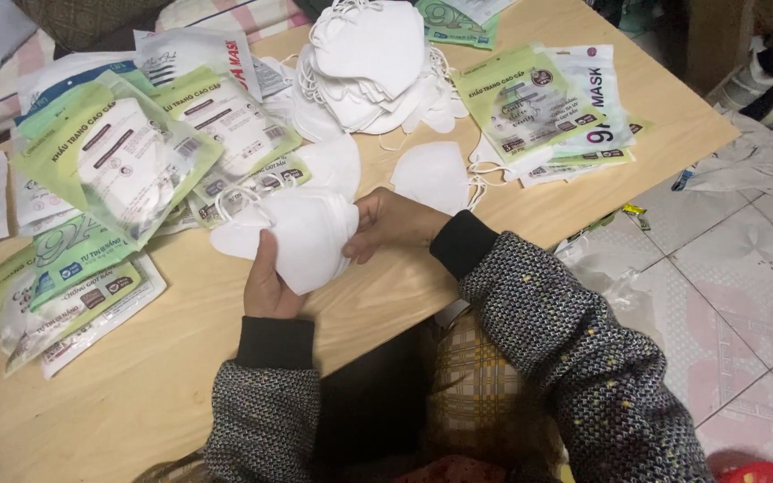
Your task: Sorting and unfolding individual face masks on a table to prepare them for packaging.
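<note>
- At frame centre I see my left hand (270, 284) closed on a stack of white masks (301, 234).
- My right hand (393, 222) pinches the stack's right edge.
- Stack held just above the worktop (163, 376).
</note>
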